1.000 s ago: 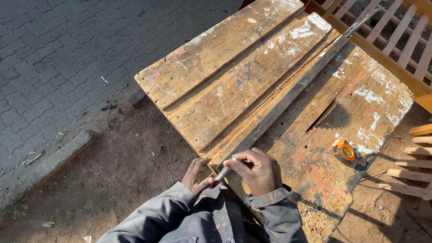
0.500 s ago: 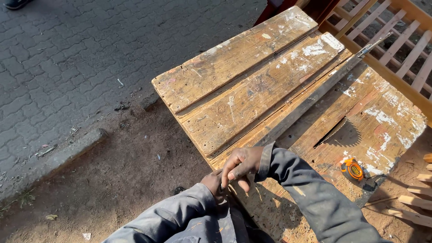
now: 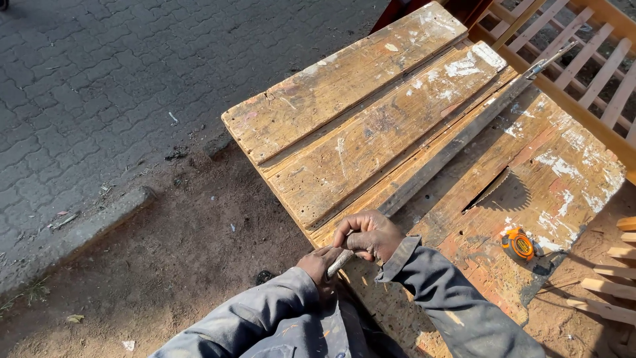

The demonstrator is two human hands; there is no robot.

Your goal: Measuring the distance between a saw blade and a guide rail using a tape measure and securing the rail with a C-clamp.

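A long narrow wooden strip (image 3: 457, 142) lies lengthwise along a worn, paint-stained plank workbench (image 3: 344, 99). My right hand (image 3: 371, 235) is closed over the strip's near end at the bench's front edge. My left hand (image 3: 319, 264) sits just below it, gripping the same end from underneath. A short grey piece (image 3: 340, 262) pokes out between the two hands; what it is I cannot tell. Both arms wear grey sleeves.
An orange tape measure (image 3: 518, 245) lies on the bench to the right of my hands. A slatted wooden frame (image 3: 596, 73) stands at the far right, with loose slats (image 3: 609, 285) lower right. Bare soil lies below the bench, grey paving and a kerb (image 3: 99, 219) to the left.
The view has shifted left, so the bench now sits further right. My right hand has moved from a pen-like hold onto the strip's end, fingers curled over it, and my left hand has dropped beneath.
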